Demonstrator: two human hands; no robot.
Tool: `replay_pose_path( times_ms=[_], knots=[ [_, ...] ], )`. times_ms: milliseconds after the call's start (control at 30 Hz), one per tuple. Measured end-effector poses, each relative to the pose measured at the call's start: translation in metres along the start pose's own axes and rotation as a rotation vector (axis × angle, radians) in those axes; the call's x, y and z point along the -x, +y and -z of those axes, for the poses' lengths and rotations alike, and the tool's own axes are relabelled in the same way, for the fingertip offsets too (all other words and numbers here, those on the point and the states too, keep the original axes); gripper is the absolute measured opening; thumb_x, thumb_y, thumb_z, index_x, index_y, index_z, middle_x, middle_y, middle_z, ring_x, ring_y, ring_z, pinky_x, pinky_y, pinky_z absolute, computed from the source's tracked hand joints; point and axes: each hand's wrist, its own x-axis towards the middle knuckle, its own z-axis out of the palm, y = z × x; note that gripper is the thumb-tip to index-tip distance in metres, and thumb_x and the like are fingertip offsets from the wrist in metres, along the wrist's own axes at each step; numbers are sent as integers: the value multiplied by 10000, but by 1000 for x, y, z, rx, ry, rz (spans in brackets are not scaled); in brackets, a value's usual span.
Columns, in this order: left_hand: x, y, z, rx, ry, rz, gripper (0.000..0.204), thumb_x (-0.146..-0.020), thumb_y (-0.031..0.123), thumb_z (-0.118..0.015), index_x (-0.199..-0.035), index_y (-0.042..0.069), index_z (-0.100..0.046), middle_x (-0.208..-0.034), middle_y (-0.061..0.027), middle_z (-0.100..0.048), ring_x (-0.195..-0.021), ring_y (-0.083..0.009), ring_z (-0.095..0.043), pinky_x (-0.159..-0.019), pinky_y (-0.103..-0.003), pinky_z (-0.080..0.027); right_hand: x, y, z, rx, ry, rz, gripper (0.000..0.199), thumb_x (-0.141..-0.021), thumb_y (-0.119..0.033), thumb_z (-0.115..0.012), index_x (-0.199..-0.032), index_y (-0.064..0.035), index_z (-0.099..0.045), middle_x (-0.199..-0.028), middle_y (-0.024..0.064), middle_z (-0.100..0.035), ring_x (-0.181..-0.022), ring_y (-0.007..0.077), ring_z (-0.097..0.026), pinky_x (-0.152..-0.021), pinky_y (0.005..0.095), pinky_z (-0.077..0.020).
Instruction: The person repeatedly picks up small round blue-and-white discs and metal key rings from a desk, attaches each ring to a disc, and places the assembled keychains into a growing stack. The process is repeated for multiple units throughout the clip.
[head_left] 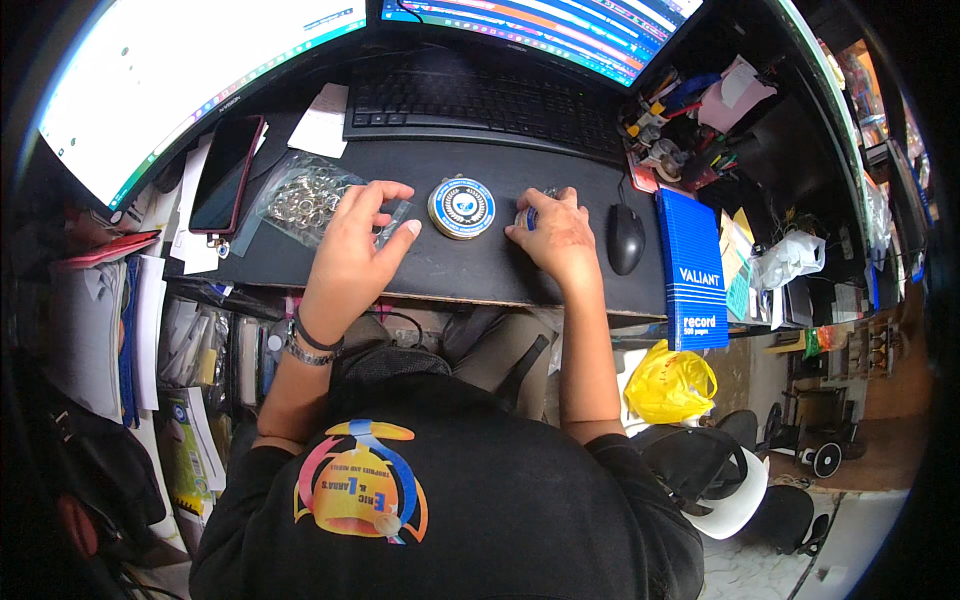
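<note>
On the black desk between my hands sits a round medal [461, 208] with a blue and white face and a gold rim; it looks like the top of a short stack. My left hand [362, 240] hovers to its left, thumb and fingers apart with nothing in them. Beside and partly under those fingers lies a clear plastic bag of metal rings [305, 200]. To the right of the medal, my right hand [556, 235] curls palm down round a small round piece [527, 217] with a blue edge, mostly hidden by the fingers.
A black mouse [626, 240] and a blue record book [694, 265] lie to the right. The keyboard [480, 108] spans the back below two monitors. At the left is a dark phone [228, 172] on papers. A pen holder [665, 110] stands at the back right.
</note>
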Motion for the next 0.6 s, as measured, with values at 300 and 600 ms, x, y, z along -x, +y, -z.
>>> replay_pose_path(
  times_ms=[300, 600],
  knots=[
    [-4, -33, 30, -371, 144, -94, 238, -885, 82, -592, -1118, 41, -619, -1092, -178, -591, -1011, -385, -600, -871, -444, -481, 22, -21, -11, 208, 343, 26, 490, -787, -274, -763, -1234, -140, -614, -1288, 288, -508, -1183, 465, -505, -960, 504, -468],
    [-4, -53, 31, -460, 92, -37, 209, -915, 52, -524, -1075, -3, -646, -1048, -195, -628, -1021, -386, -599, -900, -432, -467, 16, -106, -66, -373, 42, 546, 184, -854, -188, -631, -916, -15, -651, -883, 205, -678, -856, 383, -662, -757, 473, -528]
  ],
)
